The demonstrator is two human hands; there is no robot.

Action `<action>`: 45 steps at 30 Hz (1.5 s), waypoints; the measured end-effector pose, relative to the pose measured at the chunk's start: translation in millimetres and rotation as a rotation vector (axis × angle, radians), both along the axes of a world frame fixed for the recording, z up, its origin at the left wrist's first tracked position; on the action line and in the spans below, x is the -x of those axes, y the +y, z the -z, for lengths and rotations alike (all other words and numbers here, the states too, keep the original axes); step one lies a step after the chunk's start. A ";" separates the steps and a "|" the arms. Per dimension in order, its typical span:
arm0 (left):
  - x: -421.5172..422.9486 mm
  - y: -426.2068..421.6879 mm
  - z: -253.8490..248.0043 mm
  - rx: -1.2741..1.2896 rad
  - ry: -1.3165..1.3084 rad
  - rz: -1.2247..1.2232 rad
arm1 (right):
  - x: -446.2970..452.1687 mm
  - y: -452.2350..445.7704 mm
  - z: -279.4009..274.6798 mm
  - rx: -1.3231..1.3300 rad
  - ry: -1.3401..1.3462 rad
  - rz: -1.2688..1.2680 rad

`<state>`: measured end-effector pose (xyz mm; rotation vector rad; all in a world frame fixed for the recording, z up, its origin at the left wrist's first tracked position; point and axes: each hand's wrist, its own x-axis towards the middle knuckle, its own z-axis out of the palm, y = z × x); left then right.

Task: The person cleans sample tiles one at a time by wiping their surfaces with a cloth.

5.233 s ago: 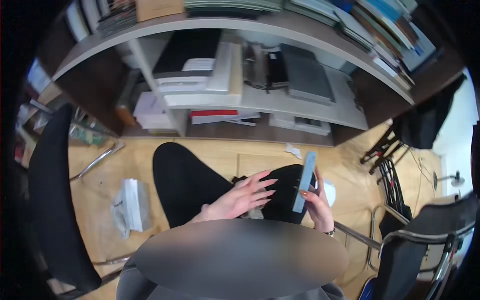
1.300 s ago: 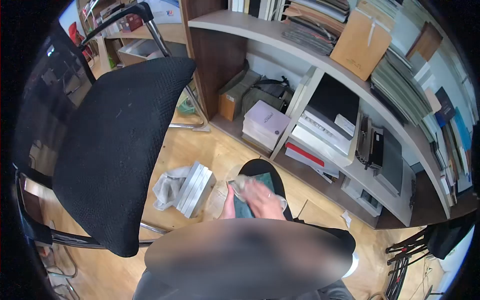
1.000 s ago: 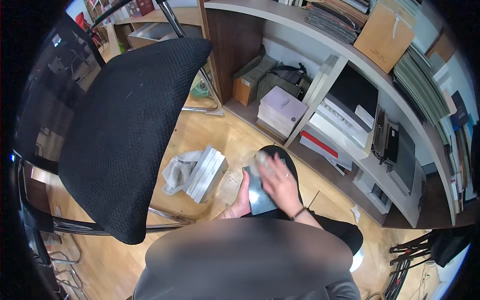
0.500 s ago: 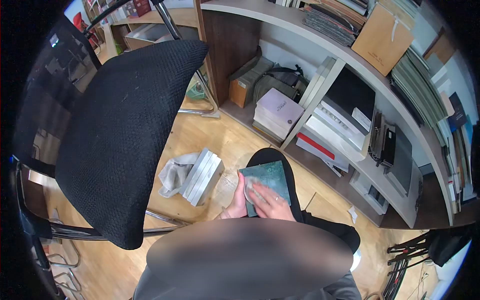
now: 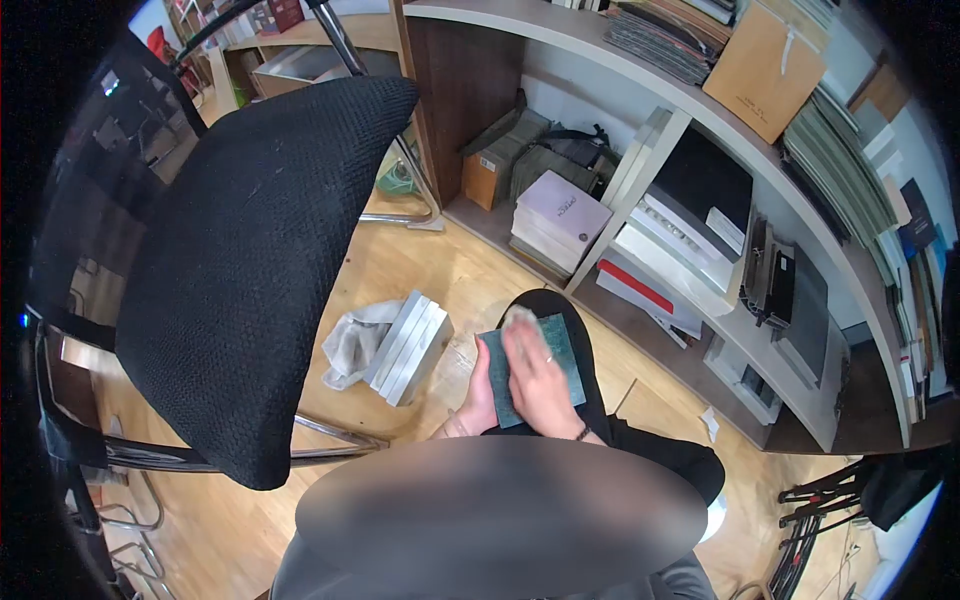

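A dark green book [image 5: 563,350], flat and squarish, rests on my raised knee. My left hand [image 5: 481,392] grips it along its left edge, thumb pointing up. My right hand [image 5: 541,385] lies over the cover, pressing a small pale wiping cloth [image 5: 521,317] that shows beyond the fingertips near the book's top edge. A ring and a dark bracelet are on that hand. On the floor to the left stands a stack of several grey-white books [image 5: 408,350], with a crumpled grey cloth [image 5: 357,345] against its left side.
A black mesh chair [image 5: 260,240] stands close on my left. In front, a curved low shelf [image 5: 690,110] holds books, boxes, a lilac book stack [image 5: 562,215] and folders. A paper scrap [image 5: 709,424] lies on the wooden floor, and folded black stands [image 5: 820,500] are at right.
My right hand has slid the cloth upward across the green cover, from near its left middle to the top edge. My left hand keeps its hold on the book.
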<state>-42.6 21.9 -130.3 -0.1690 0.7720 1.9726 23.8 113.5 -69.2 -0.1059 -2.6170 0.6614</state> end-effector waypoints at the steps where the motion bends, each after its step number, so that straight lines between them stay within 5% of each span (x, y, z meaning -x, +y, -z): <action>1: 0.6 -1.8 3.3 0.027 -0.013 -0.014 | -6.5 -6.0 -3.1 0.005 -0.001 -0.004; 5: 0.3 -6.8 -6.2 0.018 -0.017 0.014 | -29.8 -2.8 -14.2 0.109 -0.074 -0.244; 8: -2.0 -3.0 -15.2 -0.044 -0.027 0.049 | -26.9 38.0 -3.7 0.023 -0.048 -0.201; 10: -4.6 0.0 -17.9 -0.128 -0.039 0.066 | -17.0 60.1 5.1 0.062 -0.025 0.184; 15: -2.2 -0.7 5.0 -0.104 -0.044 0.046 | -21.2 18.3 6.2 -0.003 -0.004 0.171; 18: 11.8 -7.1 55.4 -0.953 -0.204 0.260 | -30.4 -14.4 2.4 -0.006 0.021 -0.144; 19: 10.6 -7.1 55.6 -0.952 -0.204 0.263 | -31.9 -12.1 -2.1 0.004 0.003 -0.151; 22: -2.2 -4.9 -7.5 -0.096 -0.053 0.047 | -36.8 4.8 -7.3 0.029 -0.042 -0.157; 28: -5.6 0.0 -20.1 -0.119 -0.043 0.049 | -21.2 30.6 -9.0 0.047 -0.049 0.157; 33: 6.6 -12.5 -6.5 -0.147 -0.081 0.077 | -59.9 0.2 -21.0 0.095 -0.112 -0.144; 35: 10.5 -20.0 -1.4 -0.156 -0.101 0.098 | -77.1 6.0 -32.0 0.325 -0.240 -0.299; 37: 13.1 -30.3 -1.4 -0.092 -0.042 0.204 | -98.1 30.0 -39.0 0.657 -0.238 -0.200; 39: 11.6 -27.6 -9.6 -0.068 -0.003 0.273 | -123.6 46.9 -40.9 1.116 -0.103 0.246; 41: 1.4 -28.7 -40.7 -0.116 -0.003 0.376 | -115.1 56.9 -71.4 1.373 0.473 0.278; 45: -26.8 -22.2 -52.3 -0.234 -0.153 0.496 | -111.5 60.5 -105.2 1.122 0.426 0.249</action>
